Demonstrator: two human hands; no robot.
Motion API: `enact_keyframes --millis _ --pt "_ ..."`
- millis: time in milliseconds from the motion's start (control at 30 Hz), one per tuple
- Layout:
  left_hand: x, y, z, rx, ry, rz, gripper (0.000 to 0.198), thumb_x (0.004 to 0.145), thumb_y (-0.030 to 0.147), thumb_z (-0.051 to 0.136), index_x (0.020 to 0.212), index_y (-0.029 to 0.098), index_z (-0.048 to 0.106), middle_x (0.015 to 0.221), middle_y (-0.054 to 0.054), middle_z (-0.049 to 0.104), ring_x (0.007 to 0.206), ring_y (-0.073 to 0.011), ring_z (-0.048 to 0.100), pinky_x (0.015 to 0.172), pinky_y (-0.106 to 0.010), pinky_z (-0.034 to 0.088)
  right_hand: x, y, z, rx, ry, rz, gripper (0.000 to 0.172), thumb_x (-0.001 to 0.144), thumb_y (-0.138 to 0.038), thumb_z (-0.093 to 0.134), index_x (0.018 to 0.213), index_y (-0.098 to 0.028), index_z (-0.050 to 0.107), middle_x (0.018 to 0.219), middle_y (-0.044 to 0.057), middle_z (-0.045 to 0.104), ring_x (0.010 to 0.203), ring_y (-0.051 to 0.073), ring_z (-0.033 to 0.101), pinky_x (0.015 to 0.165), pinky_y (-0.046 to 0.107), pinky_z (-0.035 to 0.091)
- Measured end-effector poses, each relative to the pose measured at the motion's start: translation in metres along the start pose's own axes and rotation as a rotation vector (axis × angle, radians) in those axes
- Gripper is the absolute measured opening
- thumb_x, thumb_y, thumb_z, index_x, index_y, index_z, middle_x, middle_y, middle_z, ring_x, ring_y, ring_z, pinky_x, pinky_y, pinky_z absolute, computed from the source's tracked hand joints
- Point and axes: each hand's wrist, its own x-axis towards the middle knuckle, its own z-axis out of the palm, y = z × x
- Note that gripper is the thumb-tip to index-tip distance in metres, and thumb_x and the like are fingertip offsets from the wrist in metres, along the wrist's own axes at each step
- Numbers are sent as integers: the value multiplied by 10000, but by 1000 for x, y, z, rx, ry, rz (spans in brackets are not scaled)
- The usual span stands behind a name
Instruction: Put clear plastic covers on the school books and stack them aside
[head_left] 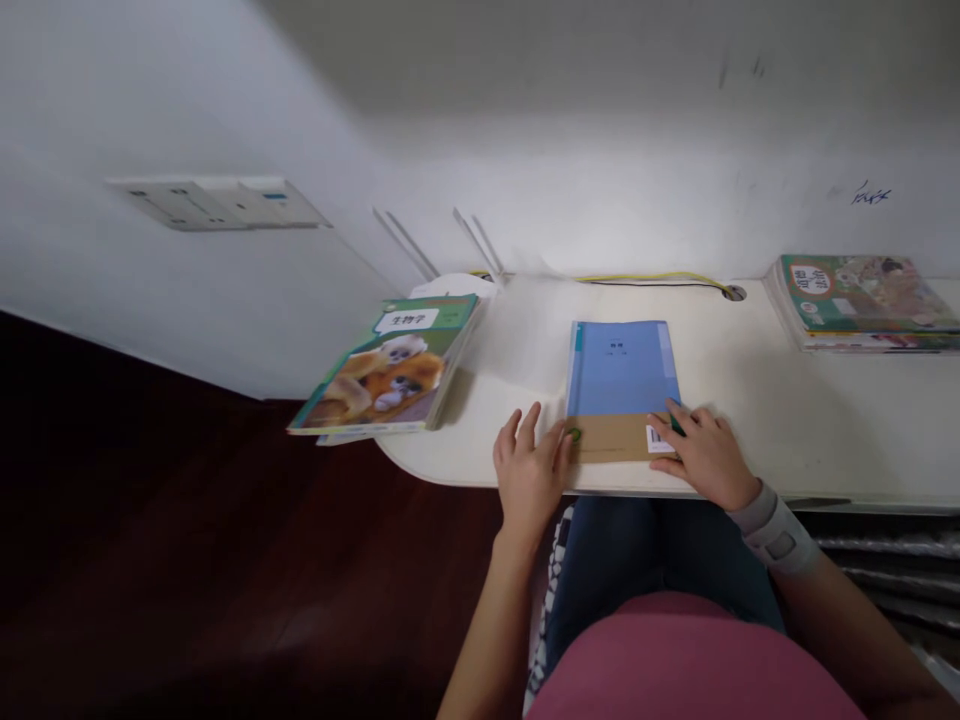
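A blue and tan book (621, 370) lies flat on the white desk (517, 340), its barcode label at the lower right. At the book's lower left corner is my left hand (529, 465), fingers apart, the fingertips by its edge. My right hand (709, 455) rests with spread fingers on the lower right corner, partly over the barcode. Neither hand is closed round the book. A grey band is wrapped around my right wrist.
Left of me a stack of books with a monkey cover (382, 375) overhangs the desk's rounded end. Another stack (870, 295) stands at the far right. Behind lie a white router (454, 285) with antennas, a yellow cable (637, 277) and a cable hole (733, 293). A wall socket panel (225, 203) is at left.
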Motion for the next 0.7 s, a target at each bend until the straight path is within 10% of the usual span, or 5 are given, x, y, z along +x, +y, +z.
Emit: enact_keyframes --millis 167,367,700 --pt "-8 -1 7 17 -112 44 340 896 152 448 1145 283 641 1423 -77 465 1390 -302 287 1074 -517 336 0 1 0 18 -12 -9 579 856 -561 510 1360 -275 480 1413 116 472 991 298 500 730 387 388" --pt "-8 -24 7 -33 -297 33 524 833 478 589 1271 193 560 1468 -171 392 1395 -366 259 1061 -551 339 0 7 3 57 4 -41 554 866 -554 497 1337 -263 505 1401 121 480 993 291 509 756 390 401" --pt "18 -45 -11 -142 -449 234 547 817 523 589 1248 187 593 1460 -162 408 1370 -312 338 1054 -491 396 1 4 -1 81 3 -27 554 861 -552 507 1323 -246 525 1390 133 493 1004 301 534 767 408 425"
